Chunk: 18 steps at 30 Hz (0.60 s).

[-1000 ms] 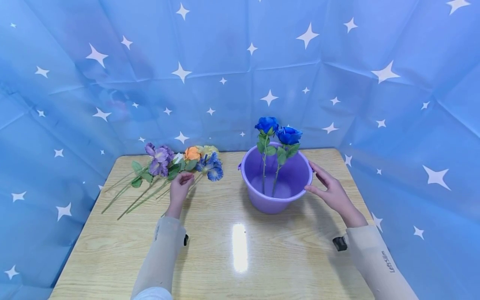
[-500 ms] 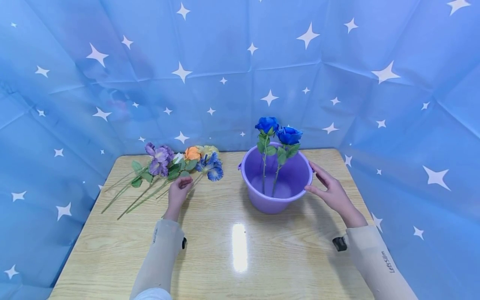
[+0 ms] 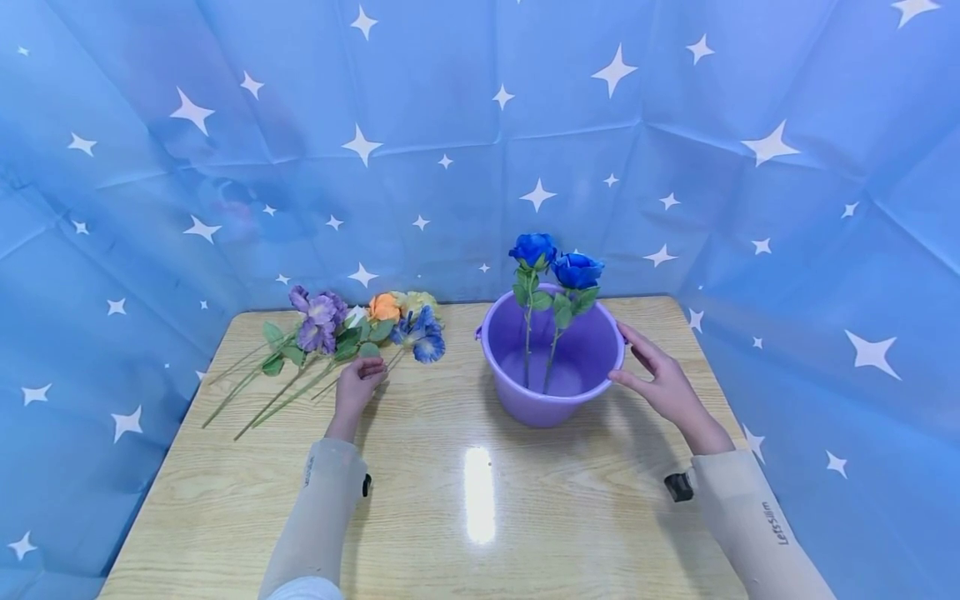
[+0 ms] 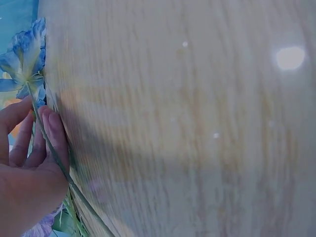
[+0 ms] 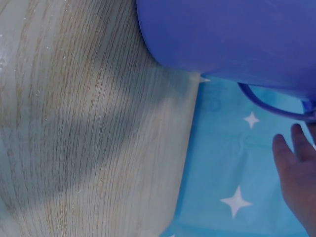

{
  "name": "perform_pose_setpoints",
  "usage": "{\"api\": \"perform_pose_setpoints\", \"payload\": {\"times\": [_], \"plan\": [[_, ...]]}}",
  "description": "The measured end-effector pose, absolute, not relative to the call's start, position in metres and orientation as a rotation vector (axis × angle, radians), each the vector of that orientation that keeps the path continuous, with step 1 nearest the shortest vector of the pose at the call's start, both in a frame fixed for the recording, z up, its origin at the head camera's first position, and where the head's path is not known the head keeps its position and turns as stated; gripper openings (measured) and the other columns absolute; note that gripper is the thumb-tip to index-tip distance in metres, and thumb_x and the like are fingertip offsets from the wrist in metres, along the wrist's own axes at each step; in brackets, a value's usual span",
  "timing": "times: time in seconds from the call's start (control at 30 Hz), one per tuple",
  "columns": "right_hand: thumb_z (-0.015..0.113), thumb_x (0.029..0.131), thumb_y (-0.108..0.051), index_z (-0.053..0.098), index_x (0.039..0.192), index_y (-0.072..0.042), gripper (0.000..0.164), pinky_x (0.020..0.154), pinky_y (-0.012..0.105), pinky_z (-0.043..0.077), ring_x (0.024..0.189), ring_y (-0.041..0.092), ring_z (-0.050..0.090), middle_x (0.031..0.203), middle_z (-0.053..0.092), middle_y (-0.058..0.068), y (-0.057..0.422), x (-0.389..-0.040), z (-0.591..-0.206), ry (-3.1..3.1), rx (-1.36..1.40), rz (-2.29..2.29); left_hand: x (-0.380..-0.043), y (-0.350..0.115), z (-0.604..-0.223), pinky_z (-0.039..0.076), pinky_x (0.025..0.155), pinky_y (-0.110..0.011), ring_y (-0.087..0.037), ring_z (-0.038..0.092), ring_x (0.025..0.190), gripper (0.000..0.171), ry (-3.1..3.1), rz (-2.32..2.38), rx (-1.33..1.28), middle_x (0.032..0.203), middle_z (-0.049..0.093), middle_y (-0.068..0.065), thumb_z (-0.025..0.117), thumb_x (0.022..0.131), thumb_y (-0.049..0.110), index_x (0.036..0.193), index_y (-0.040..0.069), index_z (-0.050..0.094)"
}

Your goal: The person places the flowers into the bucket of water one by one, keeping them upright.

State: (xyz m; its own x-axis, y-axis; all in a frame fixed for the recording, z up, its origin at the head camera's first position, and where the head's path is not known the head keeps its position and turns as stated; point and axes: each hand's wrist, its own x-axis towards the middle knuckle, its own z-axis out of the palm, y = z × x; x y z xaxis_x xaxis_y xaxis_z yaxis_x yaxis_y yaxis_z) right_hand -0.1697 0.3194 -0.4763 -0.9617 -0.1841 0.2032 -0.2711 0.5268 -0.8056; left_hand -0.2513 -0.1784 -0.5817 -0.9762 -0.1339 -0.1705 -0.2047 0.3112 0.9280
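Observation:
A purple bucket (image 3: 536,410) stands at the right of the table with two blue roses (image 3: 578,272) upright in it. My right hand (image 3: 663,383) rests against its right rim, thumb and fingers spread and fairly straight; in the right wrist view some fingers (image 5: 302,150) show below the bucket's handle. At the left, a blue iris (image 3: 420,335) lies on the table, its stem (image 4: 79,191) crossing my left hand (image 4: 34,173). The left thumb tip and curled fingers pinch this stem just under the bloom.
Left of my left hand lie a purple iris (image 3: 318,321), an orange flower (image 3: 385,307), a pale yellow flower (image 3: 417,301) and a white flower (image 3: 356,316), stems fanned toward me. A blue star-print curtain (image 3: 450,167) hangs behind and beside the wooden table (image 3: 420,500).
My left hand has drawn back very slightly toward the left and down, staying at the iris stem. The right hand, bucket and flowers look the same.

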Motion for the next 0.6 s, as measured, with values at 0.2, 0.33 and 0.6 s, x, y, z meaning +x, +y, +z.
{"api": "perform_pose_setpoints", "payload": {"times": [0.2, 0.33, 0.6], "plan": [[0.073, 0.09, -0.008, 0.035, 0.155, -0.016, 0.076, 0.104, -0.002, 0.028, 0.145, 0.044, 0.031, 0.161, 0.032, 0.017, 0.3185, -0.1691, -0.475, -2.653, 0.401, 1.438, -0.2497, -0.1789, -0.5809, 0.056, 0.079, -0.015, -0.019, 0.069, 0.103, 0.031, 2.501, 1.737, -0.355, 0.121, 0.068, -0.023, 0.067, 0.094, 0.005, 0.124, -0.003, 0.064], [0.073, 0.09, -0.007, 0.035, 0.155, -0.015, 0.077, 0.104, -0.002, 0.027, 0.145, 0.045, 0.031, 0.161, 0.032, 0.018, 0.319, -0.1697, -0.4762, -2.654, 0.4, 1.434, -0.2486, -0.1791, -0.5809, 0.055, 0.076, -0.012, -0.007, 0.066, 0.094, 0.029, 2.514, 1.711, -0.357, 0.119, 0.069, -0.022, 0.067, 0.094, 0.007, 0.122, -0.001, 0.066], [0.073, 0.09, -0.007, 0.034, 0.156, -0.015, 0.077, 0.104, -0.002, 0.027, 0.145, 0.045, 0.031, 0.161, 0.032, 0.018, 0.3189, -0.1689, -0.4759, -2.654, 0.398, 1.446, -0.2467, -0.1808, -0.58, 0.054, 0.075, -0.015, -0.019, 0.067, 0.101, 0.028, 2.533, 1.656, -0.352, 0.119, 0.07, -0.02, 0.067, 0.096, 0.012, 0.121, 0.001, 0.068]]}}
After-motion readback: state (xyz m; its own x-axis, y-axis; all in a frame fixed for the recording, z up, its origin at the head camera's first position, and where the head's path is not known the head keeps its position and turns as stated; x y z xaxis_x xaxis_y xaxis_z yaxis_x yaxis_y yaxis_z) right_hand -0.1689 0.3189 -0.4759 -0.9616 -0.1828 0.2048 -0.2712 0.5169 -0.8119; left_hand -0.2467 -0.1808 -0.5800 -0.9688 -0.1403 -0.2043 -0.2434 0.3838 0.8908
